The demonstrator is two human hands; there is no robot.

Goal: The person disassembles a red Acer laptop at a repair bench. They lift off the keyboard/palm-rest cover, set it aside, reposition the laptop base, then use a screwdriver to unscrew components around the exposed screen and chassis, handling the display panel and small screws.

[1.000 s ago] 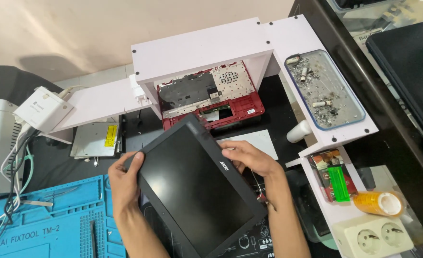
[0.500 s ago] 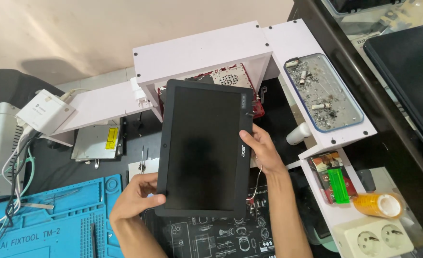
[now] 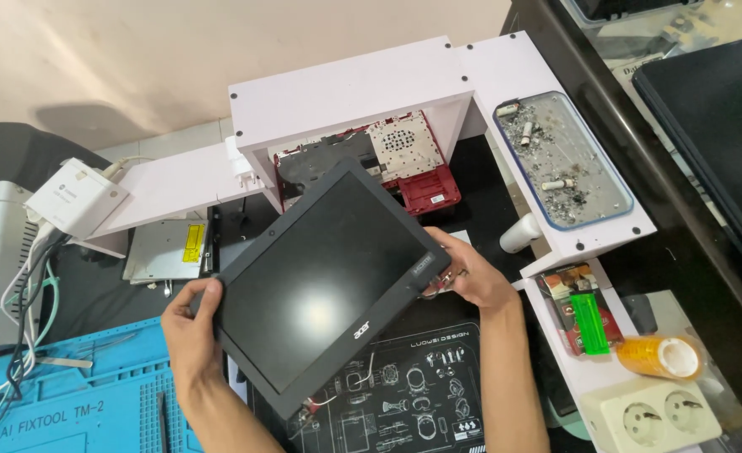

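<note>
A black laptop screen panel (image 3: 325,281) is held tilted above the bench, its dark glass facing up. My left hand (image 3: 190,331) grips its left edge with the thumb on the bezel. My right hand (image 3: 467,273) holds the right edge near a hinge. Under the panel lies a black repair mat (image 3: 404,394) with white outline drawings. Behind the panel, a red laptop base (image 3: 413,172) with exposed metal parts sits under a white shelf (image 3: 350,92).
A clear tray of screws (image 3: 559,159) rests on the shelf's right wing. A green lighter (image 3: 590,323), an orange tape roll (image 3: 660,356) and a power strip (image 3: 652,415) lie at right. A blue work mat (image 3: 69,394), cables (image 3: 18,310) and an optical drive (image 3: 165,250) are at left.
The panel has swung from upright portrait into a diagonal tilt. My left hand shifted from the bottom corner up to the left edge; my right hand came down along the right edge.
</note>
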